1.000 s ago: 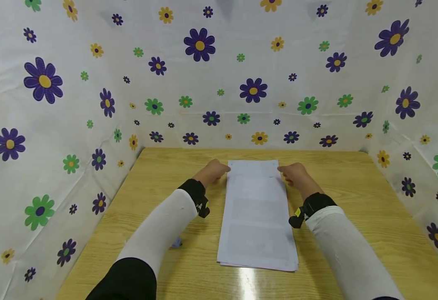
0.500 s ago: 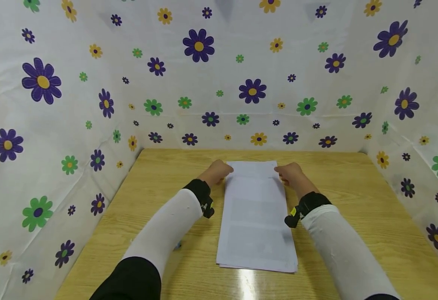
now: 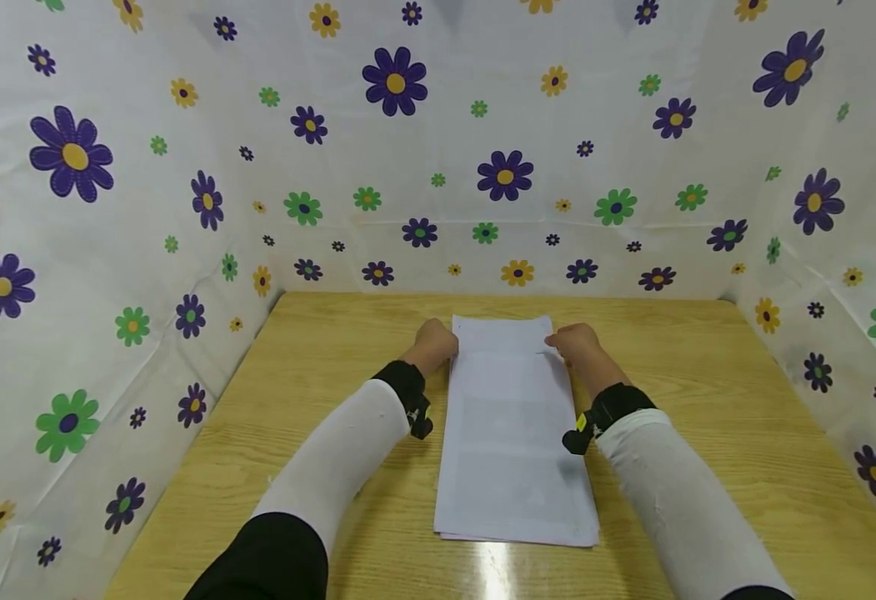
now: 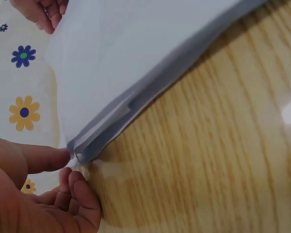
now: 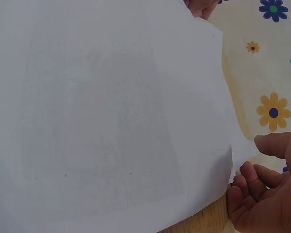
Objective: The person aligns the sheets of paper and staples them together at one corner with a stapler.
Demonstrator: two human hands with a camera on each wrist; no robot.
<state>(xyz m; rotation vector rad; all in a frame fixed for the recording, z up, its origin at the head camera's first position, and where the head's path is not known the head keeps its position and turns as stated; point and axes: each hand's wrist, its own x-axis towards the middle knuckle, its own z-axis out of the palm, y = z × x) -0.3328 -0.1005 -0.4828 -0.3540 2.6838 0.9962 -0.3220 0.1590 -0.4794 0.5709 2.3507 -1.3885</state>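
A stack of white paper sheets (image 3: 516,467) lies lengthwise on the wooden table, faint print showing through the top sheet. At its far left edge my left hand (image 3: 433,345) pinches the paper, thumb above and curled fingers below; the left wrist view shows several layered, slightly parted sheet edges (image 4: 104,124) there. Opposite, my right hand (image 3: 582,352) holds the far right edge between thumb and curled fingers. In the right wrist view the paper's side (image 5: 218,177) bows up near the fingers (image 5: 242,187).
The wooden table (image 3: 708,467) extends on both sides of the stack. A white flowered cloth (image 3: 505,108) rises behind the table and along both sides. Black wrist straps with small cameras (image 3: 417,417) sit over the white sleeves.
Both hands stay at the far end of the stack. The right hand has shifted slightly left, and the left hand slightly to the right. The head view has shifted a little.
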